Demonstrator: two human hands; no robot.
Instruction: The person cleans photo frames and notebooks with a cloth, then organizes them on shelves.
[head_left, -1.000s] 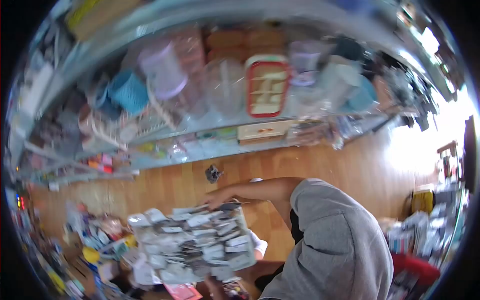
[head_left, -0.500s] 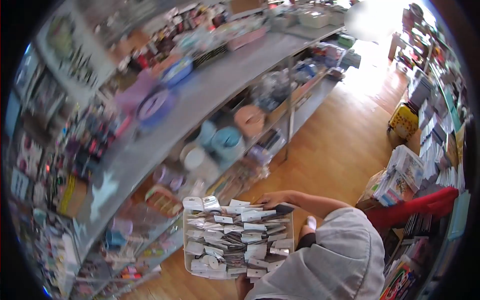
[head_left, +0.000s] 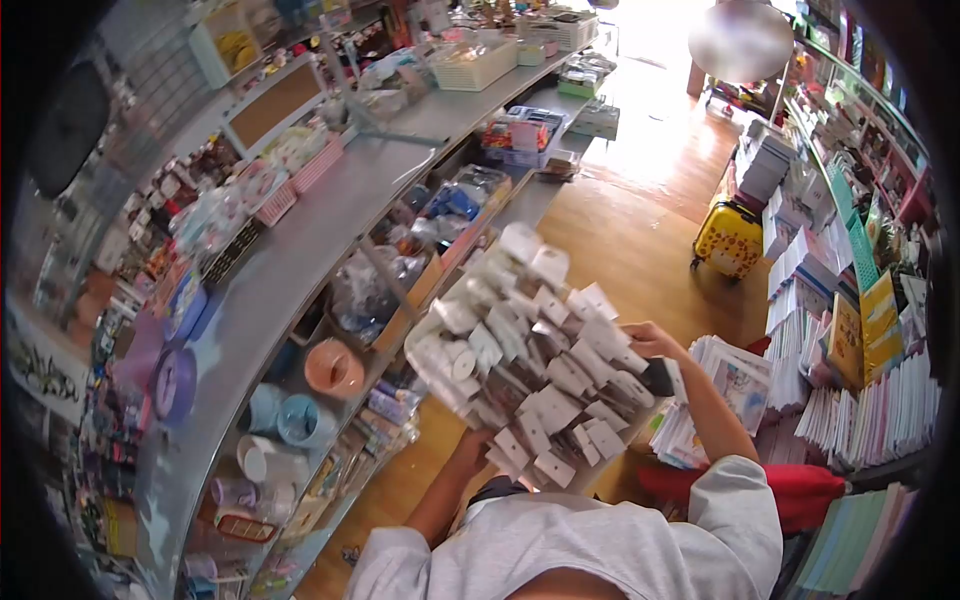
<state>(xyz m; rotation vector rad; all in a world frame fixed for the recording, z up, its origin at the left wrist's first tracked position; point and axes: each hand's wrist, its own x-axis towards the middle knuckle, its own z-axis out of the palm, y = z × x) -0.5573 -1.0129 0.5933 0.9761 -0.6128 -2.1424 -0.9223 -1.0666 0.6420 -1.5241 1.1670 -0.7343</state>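
Both hands are holding a tray (head_left: 418, 345) of packets (head_left: 540, 370) at chest height: left hand (head_left: 472, 452) is gripping its underside, right hand (head_left: 650, 345) is clasping its edge. Wooden floor (head_left: 640, 240) is stretching ahead, grey shelf (head_left: 300, 280) running alongside, yellow suitcase (head_left: 728, 238) standing beyond.

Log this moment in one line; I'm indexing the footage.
left hand: holds tray of packets from below | right hand: grips its far edge | state: tilted

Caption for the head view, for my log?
Left hand and right hand hold a tray of small carded packets between shop shelves.
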